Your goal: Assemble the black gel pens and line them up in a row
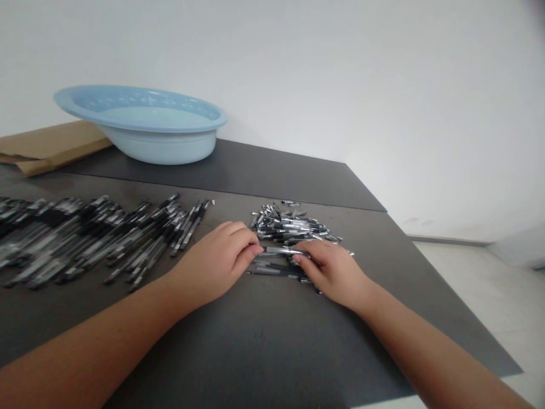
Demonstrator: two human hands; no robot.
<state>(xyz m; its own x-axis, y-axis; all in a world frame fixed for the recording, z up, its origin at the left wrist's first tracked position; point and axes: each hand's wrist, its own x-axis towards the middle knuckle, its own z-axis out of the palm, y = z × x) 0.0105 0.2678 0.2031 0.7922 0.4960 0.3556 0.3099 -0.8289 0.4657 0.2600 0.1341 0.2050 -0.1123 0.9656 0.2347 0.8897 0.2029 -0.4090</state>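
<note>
Between my two hands lies a clear pen [279, 250] with dark and silvery parts, held level. My left hand [219, 258] pinches its left end between thumb and fingertips. At the other end, my right hand [334, 270] closes thumb and fingers on the same pen. Just behind and beneath it is a heap of similar pens or pen parts [293, 227] on the dark grey table. To the left of my left hand, many more clear pens with black grips [145, 241] lie slanted in a long spread, blurred toward the left edge.
A light blue plastic basin [170, 145] stands at the back left, partly over a brown cardboard piece [55, 145]. The dark table [264, 346] ends at a slanting right edge, with pale floor tiles [468, 278] beyond. A white wall [298, 74] rises behind.
</note>
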